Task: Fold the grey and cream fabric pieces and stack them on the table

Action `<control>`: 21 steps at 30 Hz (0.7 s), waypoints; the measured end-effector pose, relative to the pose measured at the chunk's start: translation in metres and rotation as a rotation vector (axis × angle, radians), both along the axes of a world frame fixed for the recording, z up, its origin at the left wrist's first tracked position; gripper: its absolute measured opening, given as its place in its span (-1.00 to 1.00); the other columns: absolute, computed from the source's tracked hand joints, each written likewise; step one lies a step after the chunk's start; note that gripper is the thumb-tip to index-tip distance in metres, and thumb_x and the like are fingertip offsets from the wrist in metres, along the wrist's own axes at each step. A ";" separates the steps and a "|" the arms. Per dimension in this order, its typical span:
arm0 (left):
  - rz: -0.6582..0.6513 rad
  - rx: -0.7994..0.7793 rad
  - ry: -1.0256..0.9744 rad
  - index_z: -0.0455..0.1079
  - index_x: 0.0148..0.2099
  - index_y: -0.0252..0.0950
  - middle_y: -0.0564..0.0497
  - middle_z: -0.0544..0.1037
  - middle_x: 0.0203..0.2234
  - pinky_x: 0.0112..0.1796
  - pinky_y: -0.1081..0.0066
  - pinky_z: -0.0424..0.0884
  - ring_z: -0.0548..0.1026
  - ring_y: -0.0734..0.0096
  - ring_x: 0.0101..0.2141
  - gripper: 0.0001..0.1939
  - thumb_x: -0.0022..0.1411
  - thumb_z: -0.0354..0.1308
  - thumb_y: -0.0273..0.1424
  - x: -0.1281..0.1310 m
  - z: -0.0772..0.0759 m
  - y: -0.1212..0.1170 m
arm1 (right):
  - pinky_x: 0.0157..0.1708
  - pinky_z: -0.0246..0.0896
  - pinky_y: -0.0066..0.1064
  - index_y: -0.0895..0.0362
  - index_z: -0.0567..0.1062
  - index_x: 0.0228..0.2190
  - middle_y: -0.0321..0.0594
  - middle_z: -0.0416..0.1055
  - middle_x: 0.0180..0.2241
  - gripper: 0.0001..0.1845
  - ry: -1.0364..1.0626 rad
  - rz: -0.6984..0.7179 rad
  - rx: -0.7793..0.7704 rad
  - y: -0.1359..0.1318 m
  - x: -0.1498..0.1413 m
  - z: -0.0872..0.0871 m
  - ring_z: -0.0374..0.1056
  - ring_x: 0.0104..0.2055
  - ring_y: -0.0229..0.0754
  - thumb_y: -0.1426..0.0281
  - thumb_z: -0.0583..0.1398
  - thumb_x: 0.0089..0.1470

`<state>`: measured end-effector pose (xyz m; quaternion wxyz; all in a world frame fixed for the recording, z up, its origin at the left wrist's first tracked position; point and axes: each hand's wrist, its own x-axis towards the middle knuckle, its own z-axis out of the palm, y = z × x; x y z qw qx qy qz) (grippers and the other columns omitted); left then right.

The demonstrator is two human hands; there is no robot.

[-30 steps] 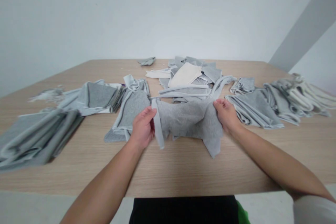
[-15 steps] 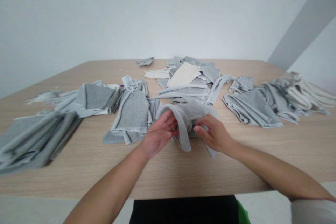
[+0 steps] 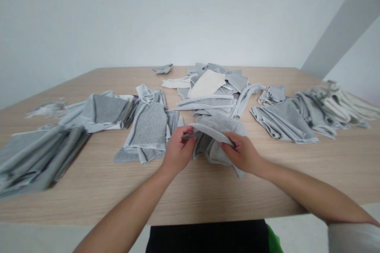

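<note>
over the wooden table [image 3: 190,197], near folded cloths [image 3: 148,126], pinched one edge of grey cloth [image 3: 227,124] with left hand [image 3: 179,149] and also with right hand [image 3: 245,153].

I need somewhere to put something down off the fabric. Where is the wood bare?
Bare tabletop lies nearest you between the left arm and right arm, and between the right arm and the right-hand folded gray fabric. It's crowded behind the gray fabric piece in both hands, around the cream fabric piece.
</note>
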<state>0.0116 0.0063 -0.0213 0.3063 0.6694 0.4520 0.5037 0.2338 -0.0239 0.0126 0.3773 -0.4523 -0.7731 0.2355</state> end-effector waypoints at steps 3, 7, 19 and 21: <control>0.117 0.133 0.144 0.24 0.14 -0.27 -0.21 0.27 0.10 0.08 0.02 0.23 0.24 0.06 0.14 -0.46 0.09 0.19 -0.36 -0.006 0.002 0.005 | -0.50 0.10 -0.47 0.11 0.47 -0.33 -0.35 0.37 -0.54 -0.86 0.025 0.064 0.047 -0.002 0.005 0.010 0.27 -0.50 -0.28 0.46 0.10 0.10; 0.059 0.221 0.342 0.24 0.19 -0.23 -0.17 0.26 0.19 0.18 0.05 0.04 0.18 0.08 0.20 -0.37 0.03 0.20 -0.43 -0.005 0.009 0.000 | -0.56 0.07 -0.52 0.12 0.49 -0.33 -0.39 0.35 -0.58 -0.83 -0.004 0.202 0.069 -0.010 0.008 0.022 0.24 -0.57 -0.34 0.51 0.10 0.07; 0.225 0.143 0.544 0.47 -0.15 -0.23 -0.04 0.59 -0.28 -0.22 0.36 0.33 0.52 0.23 -0.23 -0.74 0.18 0.01 -0.35 -0.009 0.020 -0.005 | -0.38 0.31 -0.35 0.06 0.57 -0.27 -0.24 0.56 -0.36 -0.79 0.110 -0.395 0.464 0.002 0.043 0.047 0.46 -0.36 -0.13 0.39 0.16 0.06; 0.256 0.122 0.541 0.47 -0.16 -0.22 -0.01 0.60 -0.31 -0.26 0.38 0.32 0.53 0.25 -0.26 -0.76 0.18 0.03 -0.33 -0.012 0.022 -0.004 | -0.38 0.31 -0.34 0.06 0.57 -0.29 -0.24 0.55 -0.39 -0.81 0.150 -0.480 0.501 0.005 0.049 0.055 0.44 -0.38 -0.14 0.37 0.16 0.06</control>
